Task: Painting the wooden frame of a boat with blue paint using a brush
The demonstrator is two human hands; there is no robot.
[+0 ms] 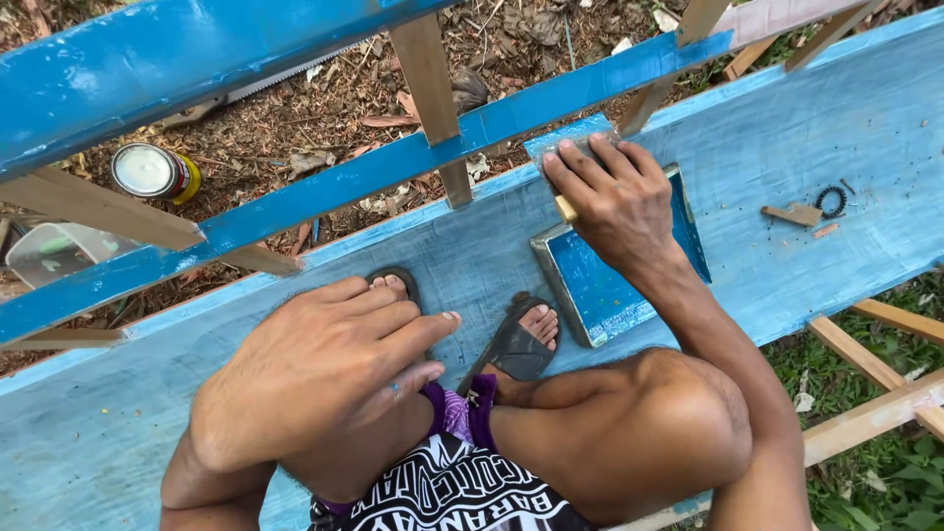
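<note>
The left hand [324, 369] lay flat on the person's left knee, its fingers [393, 324] stretched out and holding nothing. Just beyond it, two feet in dark sandals [516, 344] stood on the pale blue plank [826, 128]. Further out, the right hand [615, 202] pressed down on a small wooden block [567, 208], the fingers curled closed over it, at the upper corner of a blue square frame [605, 290] lying on the plank. Beyond the blue rail [324, 187], a tin can [155, 172] lay on the leafy ground.
</note>
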